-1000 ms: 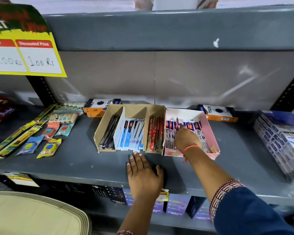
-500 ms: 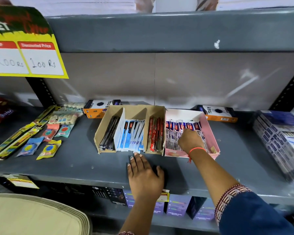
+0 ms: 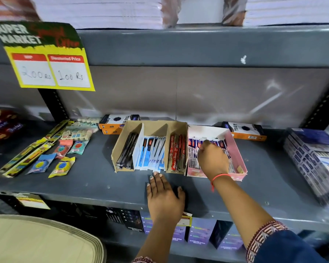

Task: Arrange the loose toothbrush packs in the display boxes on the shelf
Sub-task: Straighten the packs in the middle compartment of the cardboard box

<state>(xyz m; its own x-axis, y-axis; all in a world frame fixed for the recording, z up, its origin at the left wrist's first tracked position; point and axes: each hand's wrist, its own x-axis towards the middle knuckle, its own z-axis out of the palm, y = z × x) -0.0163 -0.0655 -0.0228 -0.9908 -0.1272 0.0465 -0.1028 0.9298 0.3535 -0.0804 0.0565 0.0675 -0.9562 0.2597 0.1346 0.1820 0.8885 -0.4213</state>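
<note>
Toothbrush packs (image 3: 193,149) mostly sit filed already, so the task looks nearly finished. Right hand (image 3: 213,160) reaches into the pink box (image 3: 237,158), fingers curled among its packs; grip unclear. Left of it, the cardboard box (image 3: 152,126) holds black, blue and red packs. Left hand (image 3: 164,198) rests flat in front, fingers apart.

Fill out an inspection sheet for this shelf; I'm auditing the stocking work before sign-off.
Surface: grey metal shelf, some bare patches.
Job's things: brown display box with black, blue and red packs in three compartments; pink display box with toothbrush packs.
Clutter: loose sachets at left; orange boxes behind; wrapped box stack at right.
Grippers: right hand inside pink box, on the packs; left hand flat on shelf.
Cables: nothing seen.
Surroundings: price sign above, reading 200 Rs and 100 Rs; boxed goods on lower shelf.
</note>
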